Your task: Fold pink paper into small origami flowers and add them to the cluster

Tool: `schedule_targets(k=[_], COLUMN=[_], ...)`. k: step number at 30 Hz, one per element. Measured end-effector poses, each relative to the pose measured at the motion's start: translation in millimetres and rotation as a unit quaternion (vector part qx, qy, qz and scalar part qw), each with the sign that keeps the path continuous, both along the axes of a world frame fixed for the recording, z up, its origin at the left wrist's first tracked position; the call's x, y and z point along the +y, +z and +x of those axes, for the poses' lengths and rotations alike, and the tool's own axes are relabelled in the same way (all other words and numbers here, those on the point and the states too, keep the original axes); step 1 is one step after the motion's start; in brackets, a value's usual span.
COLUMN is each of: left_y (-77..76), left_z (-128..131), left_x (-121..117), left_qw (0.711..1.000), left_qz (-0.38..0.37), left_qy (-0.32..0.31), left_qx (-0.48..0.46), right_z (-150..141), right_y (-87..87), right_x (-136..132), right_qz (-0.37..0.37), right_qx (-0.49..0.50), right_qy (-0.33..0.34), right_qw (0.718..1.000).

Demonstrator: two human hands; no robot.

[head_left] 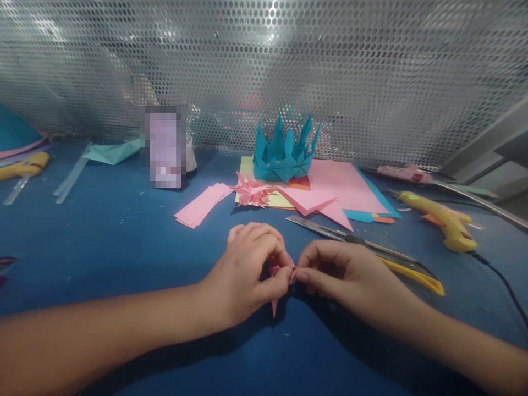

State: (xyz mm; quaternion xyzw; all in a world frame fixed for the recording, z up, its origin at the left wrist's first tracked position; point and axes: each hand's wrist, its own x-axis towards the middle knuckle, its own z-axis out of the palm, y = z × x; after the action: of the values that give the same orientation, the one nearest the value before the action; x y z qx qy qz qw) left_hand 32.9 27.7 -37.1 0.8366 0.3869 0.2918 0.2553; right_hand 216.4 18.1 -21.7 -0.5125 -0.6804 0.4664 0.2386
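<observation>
One small, pointed piece of folded pink paper (pixel 274 307) is held between two bare hands above the near middle of a blue tabletop (pixel 136 258), one tip pointing down toward the near side. The left hand (pixel 247 275) grasps it between thumb and curled fingers, hiding much of its shape, while the right hand (pixel 350 272) pinches its right end between thumb and forefinger. Just beyond the right hand, a black-and-yellow cutter with a long metal blade (pixel 371 247) lies slantwise. Farther off, a spiky cluster of folded pink paper (pixel 253 192) sits between a stack of pink paper strips (pixel 203 205) on the left and loose pink paper sheets (pixel 342 184) on the right. Behind the cluster stands a pointed blue paper crown (pixel 282 162). To the far left are a pixelated upright rectangle (pixel 165 148), a folded mint-green paper (pixel 113 152), translucent sticks (pixel 73 175) and a yellow glue gun (pixel 29 166); a second yellow glue gun (pixel 447 217) lies at right. Across the far side rises a perforated silver metal panel (pixel 231 66).
</observation>
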Motion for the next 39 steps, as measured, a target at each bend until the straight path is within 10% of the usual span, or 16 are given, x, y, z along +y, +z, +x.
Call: schedule_targets(k=[28, 39], left_y=[2.1, 4.0], left_z=[0.6, 2.6], left_x=[-0.4, 0.3], left_qw=[0.999, 0.995], left_qz=[-0.016, -0.084], left_qy=[-0.049, -0.015], left_qx=[-0.006, -0.046], right_z=[0.6, 3.2], right_y=[-0.8, -3.1], right_x=[-5.5, -6.8], right_qz=[-0.005, 0.39], right_qx=[-0.007, -0.044], right_qy=[0.025, 0.063], right_qw=[1.0, 0.918])
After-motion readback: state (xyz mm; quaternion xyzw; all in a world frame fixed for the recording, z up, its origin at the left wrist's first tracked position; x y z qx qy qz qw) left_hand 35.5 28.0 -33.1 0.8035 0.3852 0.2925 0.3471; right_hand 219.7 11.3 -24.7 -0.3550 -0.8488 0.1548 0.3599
